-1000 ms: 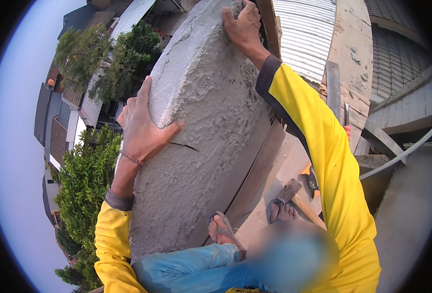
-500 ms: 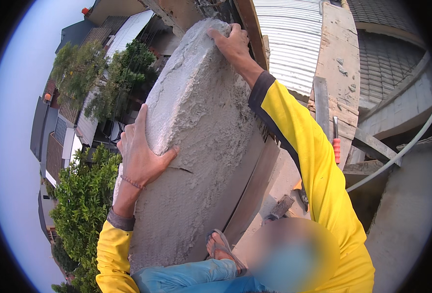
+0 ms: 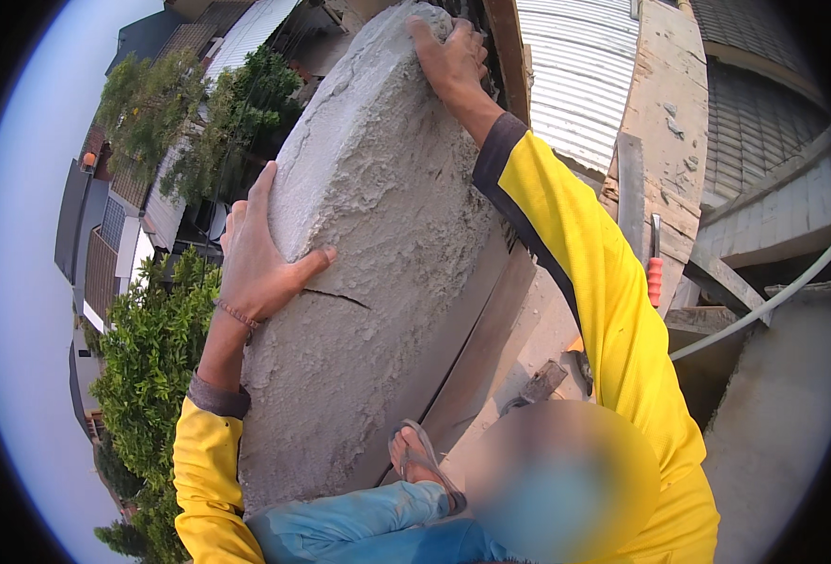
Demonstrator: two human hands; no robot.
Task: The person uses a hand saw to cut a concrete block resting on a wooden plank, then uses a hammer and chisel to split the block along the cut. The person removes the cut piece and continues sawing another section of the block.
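Fingers (image 3: 262, 188) of the left hand (image 3: 263, 254) are spread open over the edge of the concrete wall (image 3: 378, 235); the thumb lies on its rough face, just above a dark crack (image 3: 337, 299). The right hand (image 3: 453, 70) grips the wall's upper end, with the fingers curled over its corner. The concrete wall occupies the center of the view, directly in front of the wearer, and its smoother face is turned toward the left. A beaded bracelet (image 3: 235, 312) encircles the left wrist, and both arms are covered by yellow sleeves (image 3: 585, 254) with dark cuffs.

Along the right side of the wall runs a long board (image 3: 481, 352). A sandaled foot (image 3: 415, 456) is located near the base. To the right of the foot, a block-shaped hammer head (image 3: 538, 383) rests beside a blurred area, which hides the rest of the tool.

Farther right, a red-handled tool (image 3: 655, 277) lies near a gray bar (image 3: 631, 197). A wide plank (image 3: 665, 103) carries loose fragments (image 3: 674, 124). Beyond are corrugated roofing (image 3: 580, 75), a tiled roof (image 3: 763, 132) and a pale hose (image 3: 759, 315). Leafy trees (image 3: 157, 367) and houses stand to the left.
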